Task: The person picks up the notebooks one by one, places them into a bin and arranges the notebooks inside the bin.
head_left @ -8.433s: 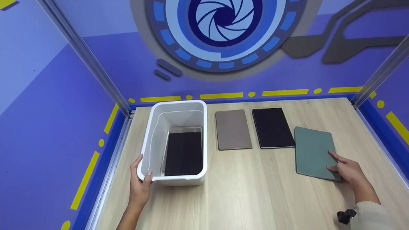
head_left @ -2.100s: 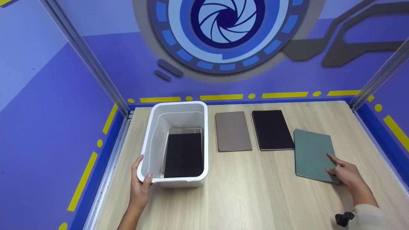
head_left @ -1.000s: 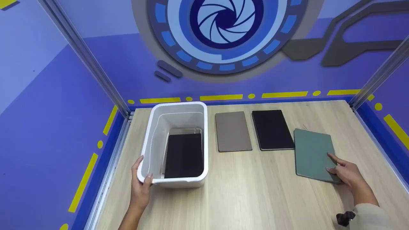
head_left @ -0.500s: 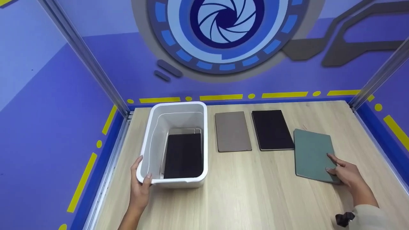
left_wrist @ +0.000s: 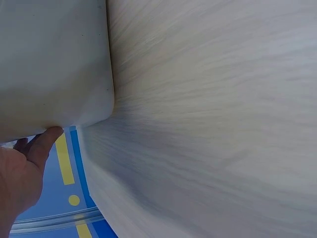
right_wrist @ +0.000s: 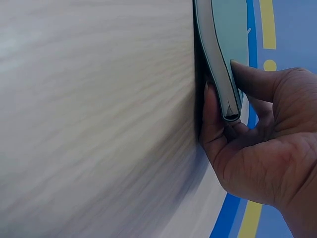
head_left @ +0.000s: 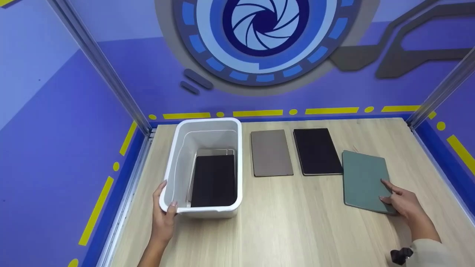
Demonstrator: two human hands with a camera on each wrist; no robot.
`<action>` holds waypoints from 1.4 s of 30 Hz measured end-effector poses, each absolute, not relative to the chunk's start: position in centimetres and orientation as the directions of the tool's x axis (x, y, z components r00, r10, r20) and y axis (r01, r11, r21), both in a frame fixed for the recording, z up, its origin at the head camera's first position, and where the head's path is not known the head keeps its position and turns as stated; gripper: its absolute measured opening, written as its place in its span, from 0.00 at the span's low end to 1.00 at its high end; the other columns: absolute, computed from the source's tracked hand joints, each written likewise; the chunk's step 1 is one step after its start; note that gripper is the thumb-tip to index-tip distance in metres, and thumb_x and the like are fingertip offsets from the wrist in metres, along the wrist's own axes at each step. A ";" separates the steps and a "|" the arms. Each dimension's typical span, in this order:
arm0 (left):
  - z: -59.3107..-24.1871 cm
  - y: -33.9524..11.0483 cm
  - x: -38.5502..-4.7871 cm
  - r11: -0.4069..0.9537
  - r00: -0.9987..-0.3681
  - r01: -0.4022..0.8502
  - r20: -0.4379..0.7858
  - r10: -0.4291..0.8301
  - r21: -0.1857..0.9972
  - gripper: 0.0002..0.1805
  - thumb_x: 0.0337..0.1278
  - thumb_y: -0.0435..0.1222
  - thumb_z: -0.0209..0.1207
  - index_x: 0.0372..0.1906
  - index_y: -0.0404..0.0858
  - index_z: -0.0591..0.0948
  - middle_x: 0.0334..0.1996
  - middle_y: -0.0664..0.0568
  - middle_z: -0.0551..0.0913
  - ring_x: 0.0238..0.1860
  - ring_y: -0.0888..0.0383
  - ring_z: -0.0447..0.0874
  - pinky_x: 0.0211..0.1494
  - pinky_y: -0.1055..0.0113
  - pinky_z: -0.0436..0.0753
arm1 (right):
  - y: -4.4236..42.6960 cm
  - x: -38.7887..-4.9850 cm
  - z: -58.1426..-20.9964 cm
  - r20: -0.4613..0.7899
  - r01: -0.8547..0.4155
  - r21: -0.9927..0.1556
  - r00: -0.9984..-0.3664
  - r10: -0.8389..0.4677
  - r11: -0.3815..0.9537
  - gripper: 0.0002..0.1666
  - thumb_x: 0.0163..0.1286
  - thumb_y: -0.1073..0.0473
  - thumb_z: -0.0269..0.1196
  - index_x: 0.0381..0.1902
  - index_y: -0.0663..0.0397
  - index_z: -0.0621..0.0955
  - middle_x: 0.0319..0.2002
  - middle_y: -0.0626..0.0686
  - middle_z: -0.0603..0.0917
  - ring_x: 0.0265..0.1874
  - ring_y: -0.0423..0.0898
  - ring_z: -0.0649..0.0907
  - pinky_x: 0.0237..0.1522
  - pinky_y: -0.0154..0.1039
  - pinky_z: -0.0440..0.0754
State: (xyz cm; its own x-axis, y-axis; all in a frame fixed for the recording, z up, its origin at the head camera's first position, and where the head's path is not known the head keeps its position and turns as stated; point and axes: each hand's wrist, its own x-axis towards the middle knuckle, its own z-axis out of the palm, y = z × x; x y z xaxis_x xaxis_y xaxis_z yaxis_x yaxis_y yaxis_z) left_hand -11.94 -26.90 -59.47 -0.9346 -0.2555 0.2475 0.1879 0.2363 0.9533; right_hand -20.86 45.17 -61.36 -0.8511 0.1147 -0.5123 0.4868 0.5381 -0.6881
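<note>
Hardly anything has shifted since the earlier frames: your right hand (head_left: pixel 404 202) keeps the green notebook (head_left: pixel 362 178) pinched at its near right corner, thumb on the cover, fingers beneath, toward the right edge of the table (head_left: pixel 289 222). Your left hand (head_left: pixel 162 220) grips the white bin (head_left: pixel 202 210) by its near left corner, toward the table's left edge. You have a black book (head_left: pixel 214 181) lying inside the bin, and a taupe notebook (head_left: pixel 272 152) and a black notebook (head_left: pixel 317 151) near the table's far edge.
</note>
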 end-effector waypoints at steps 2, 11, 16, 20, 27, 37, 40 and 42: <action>-59.5 -26.9 -11.9 0.224 -0.935 0.196 0.251 -0.251 0.955 0.38 0.71 0.28 0.51 0.84 0.39 0.57 0.74 0.39 0.69 0.65 0.59 0.79 0.61 0.75 0.81 | 45.2 -20.9 -61.4 -0.513 0.492 -0.687 -0.850 0.121 0.535 0.52 0.78 0.52 0.61 0.86 0.45 0.42 0.83 0.74 0.33 0.82 0.78 0.38 0.80 0.72 0.54; -59.4 -26.9 -12.0 0.234 -0.934 0.187 0.247 -0.260 0.954 0.38 0.71 0.28 0.51 0.84 0.39 0.57 0.76 0.41 0.68 0.66 0.59 0.77 0.62 0.78 0.78 | 45.3 -20.8 -61.4 -0.531 0.510 -0.674 -0.838 0.130 0.535 0.52 0.78 0.49 0.62 0.85 0.43 0.42 0.83 0.72 0.33 0.82 0.77 0.39 0.80 0.70 0.57; -59.4 -26.9 -11.9 0.242 -0.939 0.155 0.218 -0.264 0.958 0.38 0.72 0.30 0.51 0.84 0.41 0.57 0.77 0.42 0.67 0.67 0.60 0.76 0.63 0.79 0.77 | 45.3 -20.9 -61.4 -0.531 0.509 -0.694 -0.840 0.116 0.509 0.51 0.79 0.50 0.61 0.85 0.42 0.43 0.84 0.71 0.32 0.83 0.76 0.36 0.80 0.71 0.56; -59.5 -26.9 -11.9 0.253 -0.941 0.150 0.216 -0.261 0.956 0.38 0.72 0.30 0.51 0.84 0.42 0.57 0.77 0.41 0.67 0.67 0.62 0.75 0.63 0.79 0.75 | 45.3 -20.9 -61.4 -0.529 0.508 -0.684 -0.839 0.123 0.524 0.52 0.79 0.50 0.61 0.85 0.42 0.43 0.84 0.72 0.33 0.83 0.77 0.39 0.76 0.63 0.69; -59.7 -27.1 -12.0 0.260 -0.933 0.186 0.253 -0.256 0.948 0.38 0.70 0.29 0.52 0.83 0.40 0.58 0.75 0.39 0.69 0.66 0.63 0.76 0.63 0.79 0.75 | 45.2 -20.9 -61.5 -0.531 0.513 -0.680 -0.837 0.130 0.524 0.50 0.80 0.49 0.60 0.85 0.42 0.43 0.84 0.71 0.32 0.83 0.76 0.37 0.81 0.70 0.55; -59.7 -27.1 -12.2 0.273 -0.917 0.244 0.313 -0.246 0.930 0.38 0.68 0.27 0.53 0.82 0.37 0.60 0.75 0.36 0.70 0.66 0.67 0.77 0.65 0.80 0.74 | 45.3 -20.8 -61.4 -0.525 0.511 -0.705 -0.842 0.124 0.491 0.49 0.80 0.53 0.60 0.86 0.43 0.44 0.84 0.69 0.32 0.83 0.74 0.37 0.81 0.68 0.57; -59.7 -27.1 -12.2 0.263 -0.920 0.234 0.300 -0.252 0.936 0.38 0.68 0.28 0.53 0.82 0.37 0.60 0.75 0.37 0.70 0.66 0.66 0.77 0.65 0.80 0.75 | 45.3 -20.8 -61.4 -0.525 0.511 -0.712 -0.843 0.118 0.482 0.50 0.79 0.52 0.61 0.85 0.43 0.44 0.84 0.69 0.31 0.83 0.74 0.35 0.81 0.71 0.52; -59.7 -27.1 -12.2 0.260 -0.921 0.227 0.293 -0.255 0.939 0.38 0.68 0.28 0.53 0.82 0.38 0.60 0.75 0.37 0.69 0.66 0.65 0.77 0.65 0.80 0.75 | 45.3 -20.8 -61.4 -0.529 0.514 -0.704 -0.840 0.121 0.489 0.50 0.79 0.53 0.60 0.85 0.43 0.44 0.84 0.69 0.31 0.83 0.74 0.35 0.81 0.70 0.52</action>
State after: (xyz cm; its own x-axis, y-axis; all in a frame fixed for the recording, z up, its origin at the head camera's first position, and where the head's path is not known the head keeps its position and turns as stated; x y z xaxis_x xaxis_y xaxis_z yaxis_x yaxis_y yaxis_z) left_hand -12.17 -27.14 -59.66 -0.9214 -0.2550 0.2932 0.2266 0.2603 0.9386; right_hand -20.80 45.28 -61.45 -0.8397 0.1208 -0.5295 0.5145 0.4891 -0.7044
